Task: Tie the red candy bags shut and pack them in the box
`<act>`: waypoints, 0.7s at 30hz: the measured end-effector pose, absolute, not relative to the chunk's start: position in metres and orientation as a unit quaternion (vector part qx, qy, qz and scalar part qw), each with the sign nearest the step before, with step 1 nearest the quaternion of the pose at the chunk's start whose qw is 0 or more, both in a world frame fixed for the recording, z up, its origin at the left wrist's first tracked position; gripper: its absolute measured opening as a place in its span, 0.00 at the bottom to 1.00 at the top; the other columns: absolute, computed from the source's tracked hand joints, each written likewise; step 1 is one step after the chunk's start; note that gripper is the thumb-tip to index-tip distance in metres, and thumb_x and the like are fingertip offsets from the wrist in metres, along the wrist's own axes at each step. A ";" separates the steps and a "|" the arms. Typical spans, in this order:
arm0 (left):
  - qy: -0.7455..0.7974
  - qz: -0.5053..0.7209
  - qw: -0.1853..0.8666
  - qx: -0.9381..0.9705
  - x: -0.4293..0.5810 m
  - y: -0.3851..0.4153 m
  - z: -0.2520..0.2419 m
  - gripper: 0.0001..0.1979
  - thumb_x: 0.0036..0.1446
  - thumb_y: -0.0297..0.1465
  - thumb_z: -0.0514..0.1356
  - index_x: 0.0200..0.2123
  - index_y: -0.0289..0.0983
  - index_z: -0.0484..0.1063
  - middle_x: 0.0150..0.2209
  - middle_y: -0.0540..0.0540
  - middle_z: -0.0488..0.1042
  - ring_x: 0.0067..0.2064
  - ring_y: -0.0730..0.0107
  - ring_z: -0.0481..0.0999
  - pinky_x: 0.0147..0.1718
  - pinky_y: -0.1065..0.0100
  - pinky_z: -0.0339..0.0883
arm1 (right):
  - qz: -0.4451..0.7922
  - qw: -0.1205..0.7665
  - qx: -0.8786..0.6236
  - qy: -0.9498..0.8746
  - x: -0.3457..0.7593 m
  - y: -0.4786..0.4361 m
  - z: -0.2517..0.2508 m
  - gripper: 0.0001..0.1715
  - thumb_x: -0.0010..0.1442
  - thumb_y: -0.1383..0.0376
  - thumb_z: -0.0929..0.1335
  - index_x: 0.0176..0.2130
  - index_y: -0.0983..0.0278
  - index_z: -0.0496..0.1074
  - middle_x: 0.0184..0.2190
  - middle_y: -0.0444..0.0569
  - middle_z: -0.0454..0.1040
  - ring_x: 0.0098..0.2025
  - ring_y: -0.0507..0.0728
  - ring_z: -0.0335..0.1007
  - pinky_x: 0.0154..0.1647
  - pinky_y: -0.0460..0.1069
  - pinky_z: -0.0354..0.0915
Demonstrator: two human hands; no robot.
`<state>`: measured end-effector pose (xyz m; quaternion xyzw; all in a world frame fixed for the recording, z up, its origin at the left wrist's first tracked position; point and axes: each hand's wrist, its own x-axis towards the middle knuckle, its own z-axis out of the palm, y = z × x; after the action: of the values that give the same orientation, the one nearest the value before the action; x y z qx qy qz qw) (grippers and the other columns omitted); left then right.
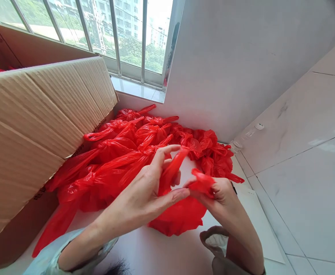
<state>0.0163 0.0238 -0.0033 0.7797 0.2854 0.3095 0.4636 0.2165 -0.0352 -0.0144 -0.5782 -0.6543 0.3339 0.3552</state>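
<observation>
A red plastic bag [177, 219] rests on the white surface in front of me, below both hands. My left hand [152, 181] has one of its handle strips looped across the curled fingers, and its thumb stretches over to the right fingertips. My right hand [221, 194] pinches the bunched other end of the bag between thumb and fingers. Past my hands lies a heap of knotted red plastic bags [110, 168], some with handle ends sticking out. What is inside the bags cannot be made out.
A large open cardboard box [49, 103] stands at the left, with more red plastic inside. Behind the heap is a barred window [130, 42]. A clear plastic bottle [246, 137] lies by the tiled wall [307, 172] on the right, above a pale flat board [259, 221].
</observation>
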 end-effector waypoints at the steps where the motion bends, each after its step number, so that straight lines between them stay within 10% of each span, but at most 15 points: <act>1: 0.284 0.309 0.454 0.786 0.012 0.030 -0.003 0.36 0.62 0.41 0.63 0.66 0.50 0.46 0.45 0.51 0.70 0.46 0.67 0.73 0.46 0.67 0.68 | 0.326 0.368 -0.586 -0.644 0.222 -0.035 -0.016 0.16 0.63 0.56 0.68 0.31 0.64 0.76 0.28 0.44 0.71 0.29 0.51 0.62 0.27 0.46 0.57; 4: 0.298 0.270 0.418 0.815 -0.003 0.052 -0.005 0.46 0.56 0.44 0.68 0.69 0.48 0.43 0.56 0.44 0.68 0.56 0.56 0.70 0.52 0.61 0.66 | 0.351 0.379 -0.600 -0.610 0.242 -0.034 -0.019 0.16 0.63 0.53 0.69 0.34 0.62 0.78 0.29 0.45 0.72 0.29 0.52 0.62 0.28 0.47 0.57; 9: 0.179 0.103 0.430 0.879 -0.019 0.084 -0.011 0.20 0.56 0.45 0.67 0.46 0.40 0.73 0.46 0.47 0.76 0.46 0.58 0.75 0.44 0.67 0.67 | 0.376 0.392 -0.589 -0.598 0.263 -0.026 -0.024 0.15 0.62 0.52 0.70 0.35 0.61 0.78 0.28 0.44 0.71 0.29 0.51 0.60 0.29 0.47 0.55; 21: 0.095 0.178 0.473 0.857 0.014 0.073 -0.014 0.11 0.58 0.39 0.66 0.33 0.38 0.77 0.56 0.42 0.74 0.55 0.54 0.73 0.53 0.61 0.66 | 0.454 0.437 -0.570 -0.527 0.263 0.000 -0.047 0.18 0.58 0.52 0.72 0.36 0.65 0.74 0.32 0.46 0.74 0.33 0.53 0.66 0.33 0.47 0.61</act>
<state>0.0136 0.0728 -0.0142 0.8575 0.0947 0.1780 0.4734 0.2632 -0.0004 -0.0470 -0.5703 -0.5268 0.4539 0.4372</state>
